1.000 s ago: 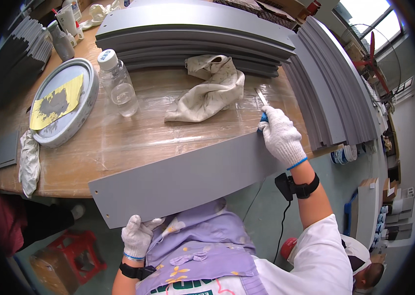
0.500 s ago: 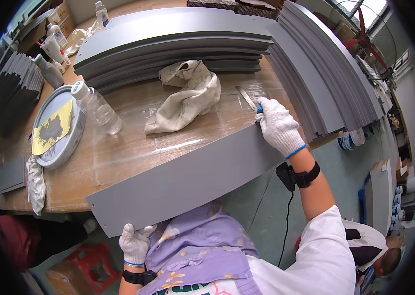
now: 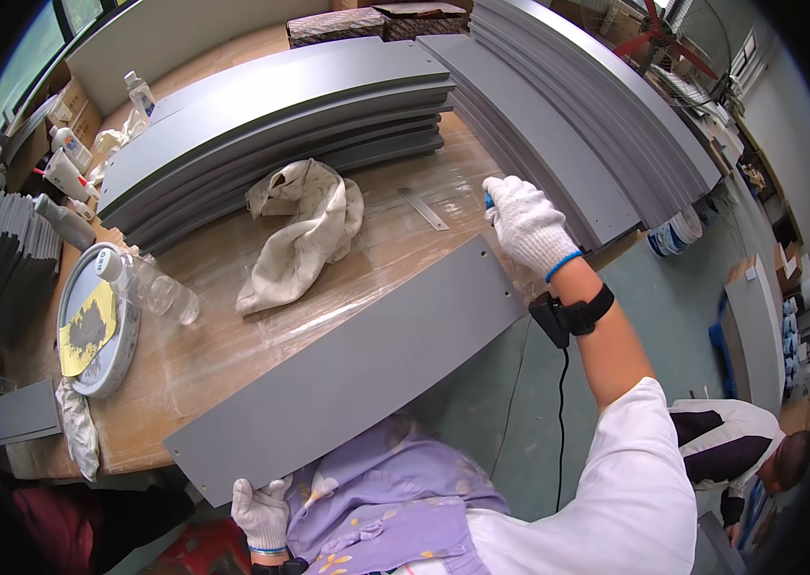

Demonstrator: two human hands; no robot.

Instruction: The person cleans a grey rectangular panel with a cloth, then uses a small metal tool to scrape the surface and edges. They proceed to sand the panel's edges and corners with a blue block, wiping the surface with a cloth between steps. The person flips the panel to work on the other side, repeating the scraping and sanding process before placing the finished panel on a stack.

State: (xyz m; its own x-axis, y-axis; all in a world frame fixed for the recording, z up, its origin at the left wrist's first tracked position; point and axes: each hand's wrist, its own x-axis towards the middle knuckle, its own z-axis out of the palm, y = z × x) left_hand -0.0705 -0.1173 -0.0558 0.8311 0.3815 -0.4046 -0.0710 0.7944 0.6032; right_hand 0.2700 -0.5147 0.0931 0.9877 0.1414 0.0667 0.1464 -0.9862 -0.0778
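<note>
A long grey panel [image 3: 357, 364] lies slantwise over the table's near edge, with small holes at its ends. My left hand [image 3: 261, 513], in a white knit glove, grips its near left edge with bent fingers. Just beyond the panel's right end is my right hand [image 3: 528, 225], also gloved and closed around a small blue object [image 3: 488, 201]; most of that object is hidden in the fingers. A thin metal strip [image 3: 423, 208] lies on the table left of my right hand. Beside it is a crumpled whitish cloth [image 3: 304, 235].
Stacks of grey panels stand at the back [image 3: 280, 96] and the right [image 3: 558, 125]. On the left are a clear bottle [image 3: 163, 292] and a round lid [image 3: 127, 347] bearing a yellow sheet [image 3: 89, 331]. A co-worker [image 3: 736, 441] bends at the lower right; a fan [image 3: 654, 40] stands beyond.
My right hand has come off the panel's right end, uncovering its corner holes. The view has shifted, so the table things appear further left and lower. My left hand stays at the panel edge.
</note>
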